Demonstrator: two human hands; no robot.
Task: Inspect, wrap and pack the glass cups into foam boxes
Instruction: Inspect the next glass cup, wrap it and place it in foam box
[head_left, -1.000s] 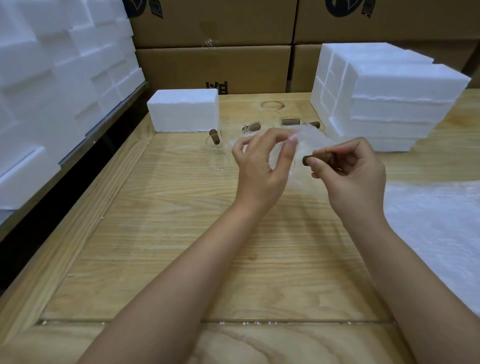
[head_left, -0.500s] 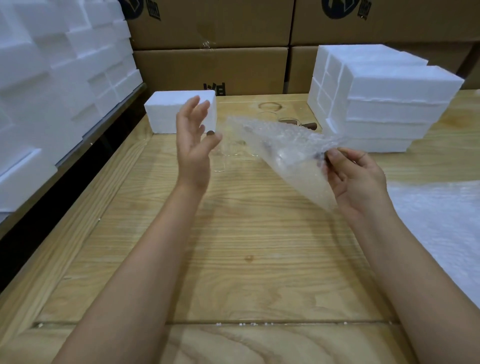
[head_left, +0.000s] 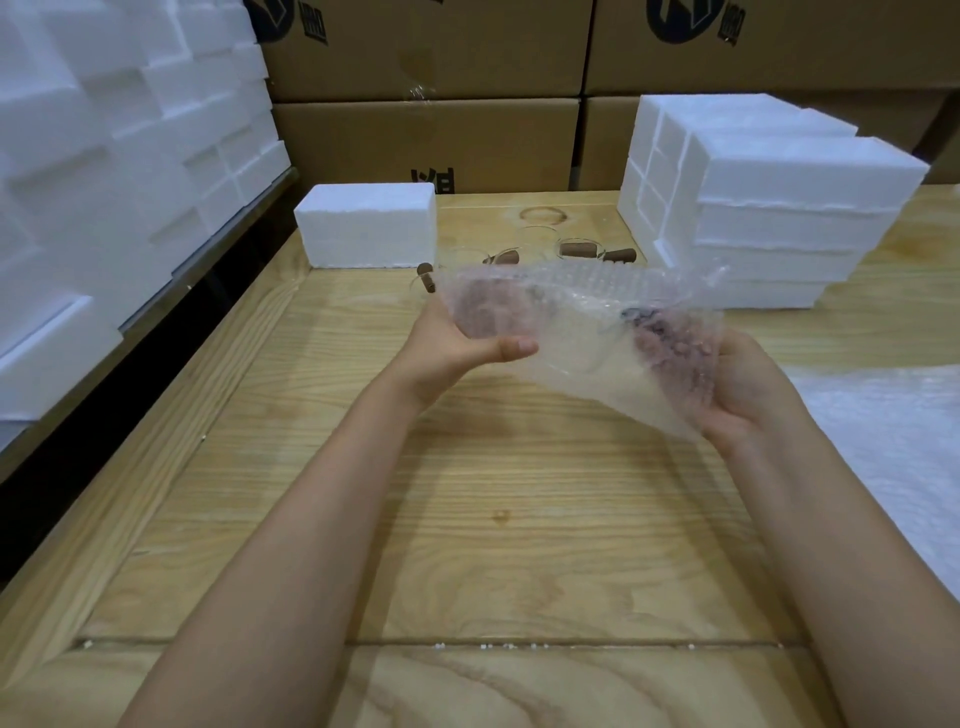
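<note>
A clear bubble-wrap sheet (head_left: 576, 322) is held above the wooden table (head_left: 467, 519) between both hands. My left hand (head_left: 462, 343) grips its left end, thumb on the near side and fingers behind the wrap. My right hand (head_left: 737, 384) cups the right end, where a glass cup's brown handle (head_left: 654, 325) shows dimly through the bubbles. The cup's glass body is hard to make out inside the wrap. Several more glass cups with brown handles (head_left: 571, 249) stand behind the sheet, one handle (head_left: 426, 275) poking out at its left edge.
A single white foam box (head_left: 369, 223) sits at the back left of the table. A stack of foam boxes (head_left: 769, 202) stands at the back right. More bubble wrap (head_left: 893, 457) lies at the right. Foam blocks (head_left: 104, 156) line the left side, cardboard cartons (head_left: 426, 135) behind.
My left hand, raised and open half a second ago, has come down and taken the sheet's left end. The bubble wrap has spread across between both hands, covering the cup.
</note>
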